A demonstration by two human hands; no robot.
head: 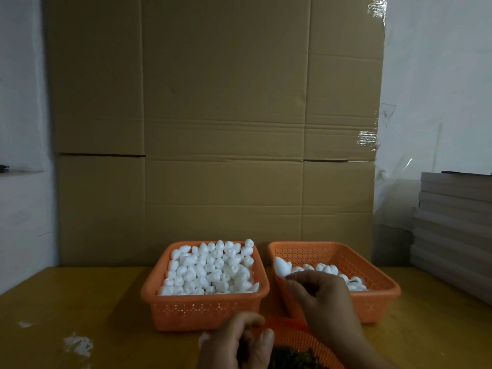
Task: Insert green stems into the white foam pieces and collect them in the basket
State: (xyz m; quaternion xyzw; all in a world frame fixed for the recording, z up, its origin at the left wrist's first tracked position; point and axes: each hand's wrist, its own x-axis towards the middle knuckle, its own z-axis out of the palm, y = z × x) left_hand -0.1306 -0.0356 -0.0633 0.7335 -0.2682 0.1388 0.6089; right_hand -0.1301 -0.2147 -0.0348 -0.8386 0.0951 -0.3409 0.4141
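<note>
An orange basket (159, 291) at centre left is heaped with plain white foam pieces (210, 270). To its right, a second orange basket (378, 278) holds fewer foam pieces (327, 269), one showing a dark stem end (352, 281). A third orange basket (300, 334) at the bottom edge holds dark green stems (295, 358). My right hand (322, 299) hovers over the second basket's near left corner, fingers hanging loosely curled with nothing seen in them. My left hand (239, 342) is beside the stem basket with fingers curled; what it holds is hidden.
The baskets sit on a yellow-brown table (80, 302) with white foam crumbs (78, 344) at the left. A tall cardboard sheet (213, 129) stands right behind the baskets. Stacked flat grey boards (452, 222) lie at the right.
</note>
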